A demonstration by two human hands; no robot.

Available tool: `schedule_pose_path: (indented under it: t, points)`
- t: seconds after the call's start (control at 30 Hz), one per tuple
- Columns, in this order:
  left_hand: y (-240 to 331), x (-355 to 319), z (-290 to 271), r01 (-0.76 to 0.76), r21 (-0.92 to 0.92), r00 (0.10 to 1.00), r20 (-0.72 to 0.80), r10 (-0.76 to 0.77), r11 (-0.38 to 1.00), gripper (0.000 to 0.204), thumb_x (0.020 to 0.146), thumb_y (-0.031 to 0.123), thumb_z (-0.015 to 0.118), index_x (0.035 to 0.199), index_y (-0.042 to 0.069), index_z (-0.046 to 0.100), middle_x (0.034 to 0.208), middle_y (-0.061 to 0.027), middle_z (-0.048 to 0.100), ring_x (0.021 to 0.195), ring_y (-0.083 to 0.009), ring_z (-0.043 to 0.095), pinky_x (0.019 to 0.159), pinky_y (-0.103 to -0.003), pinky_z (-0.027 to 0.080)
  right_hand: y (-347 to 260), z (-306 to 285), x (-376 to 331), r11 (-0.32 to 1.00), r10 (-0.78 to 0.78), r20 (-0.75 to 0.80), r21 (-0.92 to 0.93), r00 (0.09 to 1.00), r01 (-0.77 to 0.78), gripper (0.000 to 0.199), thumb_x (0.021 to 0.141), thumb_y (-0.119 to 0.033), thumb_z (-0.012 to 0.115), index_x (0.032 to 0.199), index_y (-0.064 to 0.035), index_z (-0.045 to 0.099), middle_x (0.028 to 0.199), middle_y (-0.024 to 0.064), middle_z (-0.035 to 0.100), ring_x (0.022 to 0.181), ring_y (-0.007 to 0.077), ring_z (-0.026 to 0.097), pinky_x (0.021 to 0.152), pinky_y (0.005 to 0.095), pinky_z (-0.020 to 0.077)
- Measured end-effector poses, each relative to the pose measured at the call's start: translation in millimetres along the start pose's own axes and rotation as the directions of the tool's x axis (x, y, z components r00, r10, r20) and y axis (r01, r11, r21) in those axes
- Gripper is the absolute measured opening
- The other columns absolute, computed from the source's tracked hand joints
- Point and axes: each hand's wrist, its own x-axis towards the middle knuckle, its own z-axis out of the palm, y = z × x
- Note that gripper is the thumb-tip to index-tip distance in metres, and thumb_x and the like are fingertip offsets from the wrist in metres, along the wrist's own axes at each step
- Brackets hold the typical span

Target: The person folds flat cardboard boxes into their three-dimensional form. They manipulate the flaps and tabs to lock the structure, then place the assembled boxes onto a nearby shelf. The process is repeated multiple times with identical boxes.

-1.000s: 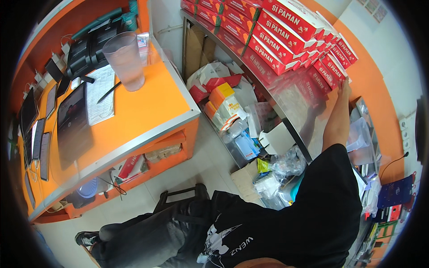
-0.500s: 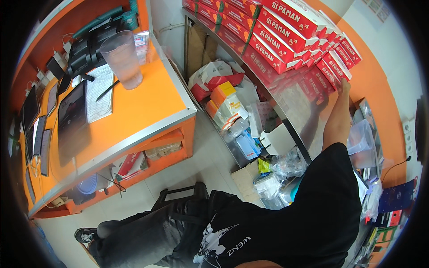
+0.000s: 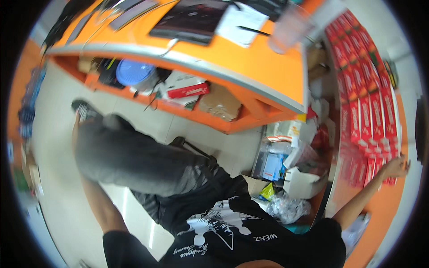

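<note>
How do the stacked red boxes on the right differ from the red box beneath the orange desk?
The stacked red boxes are many; the lower red box looks single. The stacked boxes sit on a counter, the lower box under the orange desk. The right hand is by the stacked boxes, away from the lower one.

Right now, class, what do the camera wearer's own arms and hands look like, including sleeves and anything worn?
Both arms have short, plain black sleeves, part of a black T-shirt with white printed artwork. The forearms are uncovered. The right hand wears no glove, and no watch shows; blur may hide smaller items. The left hand is out of sight.
</note>
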Motion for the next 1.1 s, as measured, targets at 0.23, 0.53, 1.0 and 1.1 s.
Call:
schedule_pose_path:
  t: [0.23, 0.53, 1.0, 1.1]
  points:
    - [18, 8, 5, -0.181, -0.262, 0.984, -0.048, 0.174, 0.948, 0.047, 0.099, 0.024, 0.06, 0.136, -0.001, 0.044, 0.101, -0.0108, 0.07, 0.09, -0.0181, 0.067, 0.093, -0.032, 0.053, -420, -136, -88, -0.024, -0.865, 0.037, 0.993, 0.501, -0.115, 0.035, 0.073, -0.008, 0.082, 0.104, -0.0029, 0.067, 0.104, 0.0145, 0.071, 0.081, 0.0285, 0.07, 0.07, 0.039, 0.0547]
    - [-95, 67, -29, 0.047, -0.391, 0.976, -0.178, -0.125, 0.919, 0.038, 0.105, 0.04, 0.055, 0.118, 0.006, 0.066, 0.08, -0.0045, 0.06, 0.073, -0.0168, 0.057, 0.078, -0.032, 0.049, -720, -134, -412, 0.159, -0.943, 0.318, 0.692, 0.1, -0.704, 0.025, 0.096, -0.001, 0.058, 0.119, 0.0053, 0.063, 0.11, 0.0211, 0.064, 0.104, 0.0378, 0.065, 0.088, 0.0421, 0.0531]
    - [-182, 102, -53, 0.008, 0.282, 0.977, -0.208, 0.053, 0.959, 0.047, 0.108, 0.029, 0.049, 0.155, 0.027, 0.045, 0.09, -0.0083, 0.069, 0.085, -0.0234, 0.066, 0.104, -0.04, 0.054, -847, 10, -567, 0.31, -0.782, 0.068, 0.905, -0.62, -0.292, 0.026, 0.092, -0.007, 0.063, 0.114, -0.0019, 0.074, 0.104, 0.0247, 0.074, 0.102, 0.036, 0.073, 0.09, 0.0425, 0.0551]
    - [-185, 101, -55, 0.046, 0.329, 0.982, -0.187, 0.018, 0.943, 0.045, 0.109, 0.029, 0.046, 0.154, 0.031, 0.047, 0.093, -0.008, 0.069, 0.09, -0.0236, 0.067, 0.106, -0.04, 0.053, -850, 18, -562, 0.302, -0.815, 0.048, 0.886, -0.577, -0.353, 0.026, 0.086, -0.01, 0.072, 0.111, -0.0013, 0.076, 0.1, 0.0266, 0.073, 0.097, 0.0399, 0.073, 0.086, 0.0456, 0.0555]
